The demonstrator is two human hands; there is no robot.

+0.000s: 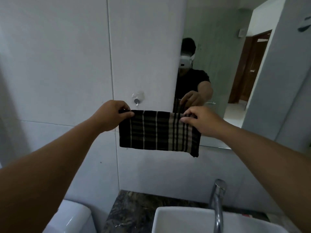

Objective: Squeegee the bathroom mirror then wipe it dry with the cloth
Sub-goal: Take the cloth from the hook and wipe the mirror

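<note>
A dark plaid cloth (156,132) with pale stripes hangs spread out flat in front of the tiled wall, at the mirror's lower left corner. My left hand (111,115) pinches its top left corner. My right hand (199,119) pinches its top right corner. The bathroom mirror (223,64) fills the upper right and reflects a person in a dark shirt holding the cloth. No squeegee is in view.
A white square basin (185,219) with a chrome tap (218,204) sits on a dark stone counter (134,209) below. A white toilet tank (72,217) is at the lower left. A chrome wall hook (137,98) sticks out above the cloth. The mirror reflects a wooden doorway (249,68).
</note>
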